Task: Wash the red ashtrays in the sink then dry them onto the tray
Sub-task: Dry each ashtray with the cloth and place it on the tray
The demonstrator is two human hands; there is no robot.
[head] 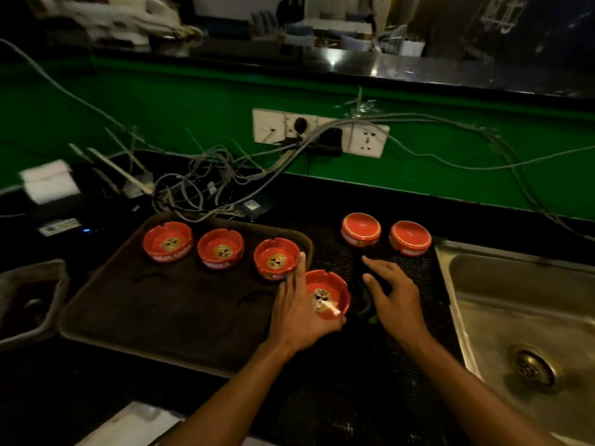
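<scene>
Dim light falls on a black counter backed by a green wall, with a dark mesh mat (415,284) laid beside the steel sink basin (502,317) at the right. Nearest, the left hand (299,310) grips a glossy red round ashtray with a skull print (325,297), thumb under its near rim and fingers over the far left side; it sits at the right edge of the brown rectangular plastic tray (161,317), probably being set down or lifted there. The right hand (392,294) hovers over the mat with fingers loosely spread, holding nothing, apparently ready for the next piece.

Beyond, three more red ashtrays stand upright in a row on the tray: left one (168,241), middle one (220,248), right one (275,259). Upright on the tray suggests these are done. Two further red ashtrays lie upside down on the mat, one (361,229) and its neighbour (410,238) just beside it, likely inverted to drain near the sink. White lettering runs round the ashtray walls, but it is too blurred to read.

Farther back a tangle of grey cables (225,181) leads to a white wall socket strip (322,132), and a small black printer with white paper (51,188) sits at far left; its label is unreadable
</scene>
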